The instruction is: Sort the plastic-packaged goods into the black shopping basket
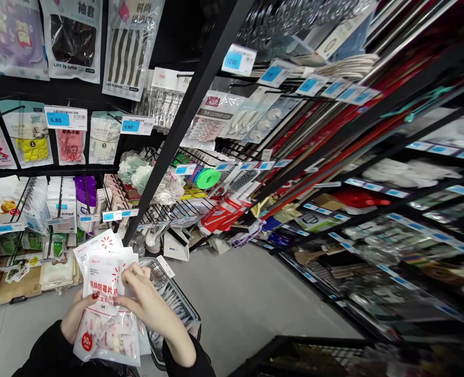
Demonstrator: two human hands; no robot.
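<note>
Packets [108,335] between my left hand [74,315] and right hand [147,299] | basket [192,310] beneath my right forearm | rack [180,124] ahead, left | shelves [402,275] right, across the floor [263,298]

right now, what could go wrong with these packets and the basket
The packets overlap and look glossy, so one might slide away if the left hand loosened its hold. The right hand reaches in from above the basket, so a dropped packet could land among its contents or on the floor.
</note>
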